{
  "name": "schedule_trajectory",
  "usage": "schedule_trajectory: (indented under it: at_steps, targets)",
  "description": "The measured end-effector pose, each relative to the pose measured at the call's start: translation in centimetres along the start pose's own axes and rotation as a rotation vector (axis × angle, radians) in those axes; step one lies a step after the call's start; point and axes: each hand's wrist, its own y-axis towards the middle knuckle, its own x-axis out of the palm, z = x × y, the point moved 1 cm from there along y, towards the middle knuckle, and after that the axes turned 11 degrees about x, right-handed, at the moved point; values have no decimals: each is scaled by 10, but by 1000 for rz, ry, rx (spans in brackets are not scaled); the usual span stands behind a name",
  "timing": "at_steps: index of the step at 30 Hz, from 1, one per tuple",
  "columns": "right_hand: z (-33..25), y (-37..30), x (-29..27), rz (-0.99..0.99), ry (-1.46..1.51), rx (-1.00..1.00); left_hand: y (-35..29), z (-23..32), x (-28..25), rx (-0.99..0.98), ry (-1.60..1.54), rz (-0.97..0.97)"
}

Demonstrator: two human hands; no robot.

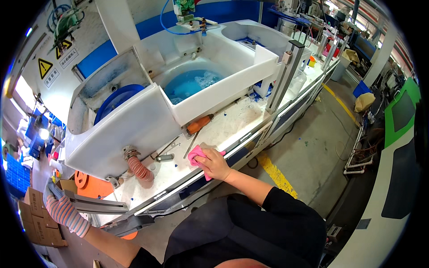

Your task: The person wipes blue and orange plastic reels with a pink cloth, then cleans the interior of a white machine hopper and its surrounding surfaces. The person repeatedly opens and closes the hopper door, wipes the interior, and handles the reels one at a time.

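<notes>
My bare right hand (215,164) is closed on a crumpled pink cloth (196,156), pressed on the white worktop (232,120) near its metal front edge. My left hand (65,207), in a striped knitted glove with grey fingertips, is at the far left. It lies against the end of a grey metal post (96,204), fingers stretched out. Beyond the cloth are an orange-handled tool (199,124) and a thin metal rod (191,144). A short grey metal cylinder (165,157) lies left of the cloth.
Behind the worktop stand white tubs (120,134), one with blue liquid (192,85), another with a blue round basin (117,102). A reddish ribbed hose (140,169) runs down from the left tub. Another metal post (286,78) rises at right. Cardboard boxes (40,219) stand lower left.
</notes>
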Motion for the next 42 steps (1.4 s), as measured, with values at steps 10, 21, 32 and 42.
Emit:
schedule_trajectory:
  at_steps: [10,21,32,42]
  targets:
    - [1,2,-6,2,14,-71,2,-12,9,-5,-12,40]
    - [2,2,-7,31,1,-116,1,-14,15,10,-5,81]
    - [5,-1,-4,25,-11,-112,0,-13,17,39,26,151]
    - [11,-1,2,27,-15,-105,0,-6,17,48,10,188]
